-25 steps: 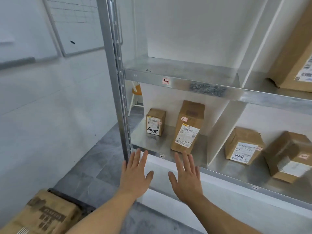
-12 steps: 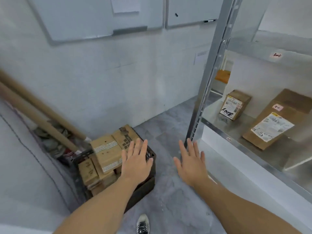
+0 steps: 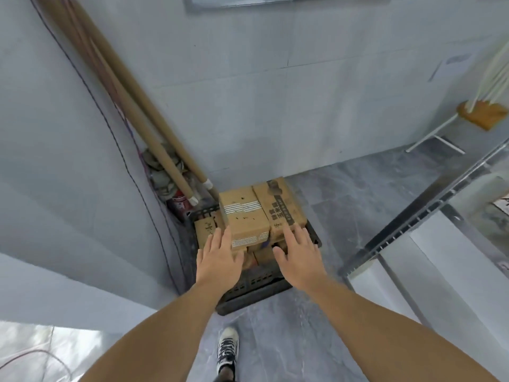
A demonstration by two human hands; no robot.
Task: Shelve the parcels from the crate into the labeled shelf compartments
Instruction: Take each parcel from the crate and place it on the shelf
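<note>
A black plastic crate (image 3: 249, 292) stands on the grey floor against the wall, piled with brown cardboard parcels. On top lies a parcel with white stripes (image 3: 244, 216); a parcel printed with dark characters (image 3: 285, 206) lies to its right. Smaller parcels (image 3: 206, 230) sit lower, partly hidden. My left hand (image 3: 219, 255) hovers with straight fingers at the striped parcel's near left edge. Held flat, my right hand (image 3: 298, 253) is over the crate's near right side, fingertips by the printed parcel. Neither holds anything.
The metal shelf post (image 3: 424, 213) and shelf edge run along the right. Cardboard tubes (image 3: 143, 114) lean in the corner behind the crate above some clutter. A stool with a wooden seat (image 3: 483, 114) stands far right. My shoe (image 3: 227, 351) is on the floor below.
My view has swung from the shelf left and down to the crate. Both hands moved away from the shelf edge and now reach over the crate's parcels.
</note>
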